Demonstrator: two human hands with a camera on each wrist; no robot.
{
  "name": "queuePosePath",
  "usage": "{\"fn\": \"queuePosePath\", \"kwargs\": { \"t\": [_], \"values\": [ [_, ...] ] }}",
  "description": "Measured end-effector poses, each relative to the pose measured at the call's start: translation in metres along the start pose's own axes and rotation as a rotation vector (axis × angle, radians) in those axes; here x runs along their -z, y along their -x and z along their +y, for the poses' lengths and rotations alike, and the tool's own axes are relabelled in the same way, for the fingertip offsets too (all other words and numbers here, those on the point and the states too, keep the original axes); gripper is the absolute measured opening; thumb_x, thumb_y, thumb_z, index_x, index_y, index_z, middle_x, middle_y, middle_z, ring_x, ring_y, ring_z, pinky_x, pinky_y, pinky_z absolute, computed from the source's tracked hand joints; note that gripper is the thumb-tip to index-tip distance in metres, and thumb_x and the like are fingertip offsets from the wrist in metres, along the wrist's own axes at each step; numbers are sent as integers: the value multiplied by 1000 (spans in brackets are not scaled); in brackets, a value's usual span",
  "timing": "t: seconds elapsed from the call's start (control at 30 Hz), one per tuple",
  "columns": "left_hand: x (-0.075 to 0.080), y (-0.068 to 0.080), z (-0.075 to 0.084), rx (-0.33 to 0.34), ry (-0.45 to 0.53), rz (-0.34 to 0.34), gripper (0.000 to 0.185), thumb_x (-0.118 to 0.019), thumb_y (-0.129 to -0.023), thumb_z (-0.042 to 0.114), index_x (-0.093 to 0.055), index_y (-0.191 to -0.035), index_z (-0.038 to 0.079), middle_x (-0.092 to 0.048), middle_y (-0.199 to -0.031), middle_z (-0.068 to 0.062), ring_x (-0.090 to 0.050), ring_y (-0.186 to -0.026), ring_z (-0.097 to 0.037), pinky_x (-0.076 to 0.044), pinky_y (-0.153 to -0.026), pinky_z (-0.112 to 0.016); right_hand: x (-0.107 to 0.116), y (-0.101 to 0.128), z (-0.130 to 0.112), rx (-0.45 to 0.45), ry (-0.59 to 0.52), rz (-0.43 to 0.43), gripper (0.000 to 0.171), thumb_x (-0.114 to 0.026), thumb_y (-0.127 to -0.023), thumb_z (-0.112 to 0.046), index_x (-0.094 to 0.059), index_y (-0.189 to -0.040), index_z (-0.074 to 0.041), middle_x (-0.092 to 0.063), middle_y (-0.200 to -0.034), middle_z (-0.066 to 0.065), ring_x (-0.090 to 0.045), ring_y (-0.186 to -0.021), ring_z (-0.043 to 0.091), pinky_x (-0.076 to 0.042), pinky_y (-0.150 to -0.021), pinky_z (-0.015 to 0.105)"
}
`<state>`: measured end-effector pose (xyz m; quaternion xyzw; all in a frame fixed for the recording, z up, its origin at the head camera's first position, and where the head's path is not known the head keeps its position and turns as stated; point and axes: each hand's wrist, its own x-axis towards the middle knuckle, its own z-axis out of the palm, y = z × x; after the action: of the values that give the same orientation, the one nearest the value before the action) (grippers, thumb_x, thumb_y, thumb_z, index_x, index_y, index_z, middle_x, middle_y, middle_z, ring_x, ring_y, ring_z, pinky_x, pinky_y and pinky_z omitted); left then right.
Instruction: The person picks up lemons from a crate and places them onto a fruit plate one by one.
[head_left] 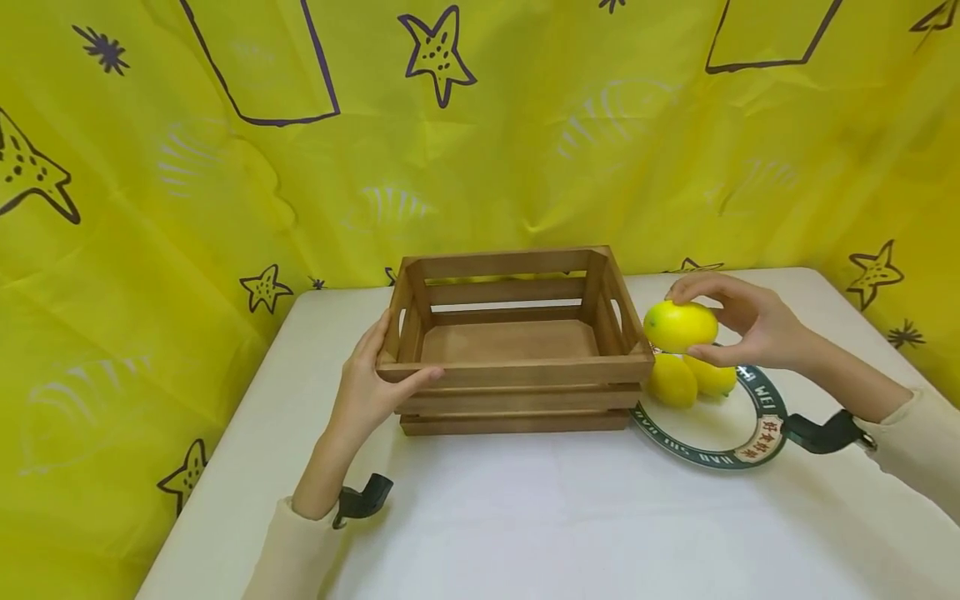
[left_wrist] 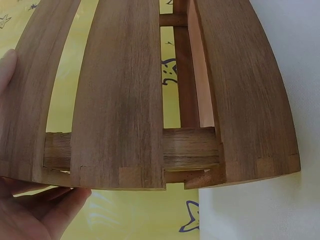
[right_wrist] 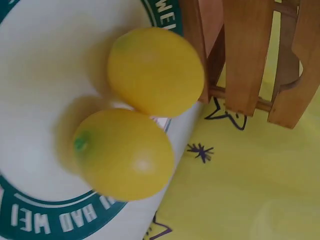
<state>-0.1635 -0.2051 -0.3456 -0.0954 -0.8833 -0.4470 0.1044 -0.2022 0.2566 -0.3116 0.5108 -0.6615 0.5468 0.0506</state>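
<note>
Left wrist strap: black clip (head_left: 363, 498) at the cuff of a cream sleeve (head_left: 288, 550), lowest in the head view, over the white table (head_left: 525, 517).
Left hand: left hand (head_left: 371, 387) clasps the near left corner of the wooden crate (head_left: 517, 346); thumb lies along the front top slat, fingers wrap the left end wall. Left wrist view shows only fingertips (left_wrist: 35, 212) under the slats (left_wrist: 120, 100).
Crate: slatted, brown, open top, nothing seen inside; stands on the table, long side toward the person, just left of the plate.
Right hand: right hand (head_left: 738, 321) grips a lemon (head_left: 680, 326) from above and behind, fingers curled over its top, thumb under it. Black strap (head_left: 821, 433) on that wrist.
Held lemon: lifted clear of the plate, just beside the crate's right end wall, near its top rim; touching the wood or not, cannot tell.
Plate: white with dark green lettered rim (head_left: 705, 454), touching or nearly touching the crate's lower right corner.
Lemons on plate: two more, one nearer the crate (head_left: 672, 381), one to its right (head_left: 712, 377), side by side below the held lemon. Right wrist view shows two lemons (right_wrist: 155, 70) (right_wrist: 125, 155) over the plate (right_wrist: 35, 90).
Backdrop: yellow cloth (head_left: 480, 125) with purple starfish outlines, hung behind and beside the table.
</note>
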Motion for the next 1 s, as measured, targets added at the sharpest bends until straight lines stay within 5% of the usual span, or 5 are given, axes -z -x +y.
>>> {"fn": "queuePosePath", "kwargs": {
  "t": [0.5,0.77,1.0],
  "values": [
    [-3,-2,3,19,10,-7,106,-86,-74,35,-23,-156,14,-28,-157,-14,-28,-143,-36,-31,-110,-59,2,66,-11,-137,72,89,65,-67,-55,35,-52,-116,20,-58,-125,13,-50,-120,17,-47,-97,19],
    [-2,-3,3,12,12,-13,105,-86,-75,35,-23,-156,15,-28,-158,-12,-25,-145,-34,-29,-112,-58,-13,95,-4,-182,210,63,68,-71,-53,31,-56,-117,13,-56,-125,10,-50,-119,13,-48,-91,15],
    [-1,0,0,25,7,-13,105,-86,-75,34,-23,-156,14,-28,-158,-12,-25,-145,-34,-29,-112,-58,-28,115,-4,-305,385,-6,69,-81,-56,20,-59,-117,-5,-57,-124,0,-48,-117,1,-50,-83,14]
  ]
}}
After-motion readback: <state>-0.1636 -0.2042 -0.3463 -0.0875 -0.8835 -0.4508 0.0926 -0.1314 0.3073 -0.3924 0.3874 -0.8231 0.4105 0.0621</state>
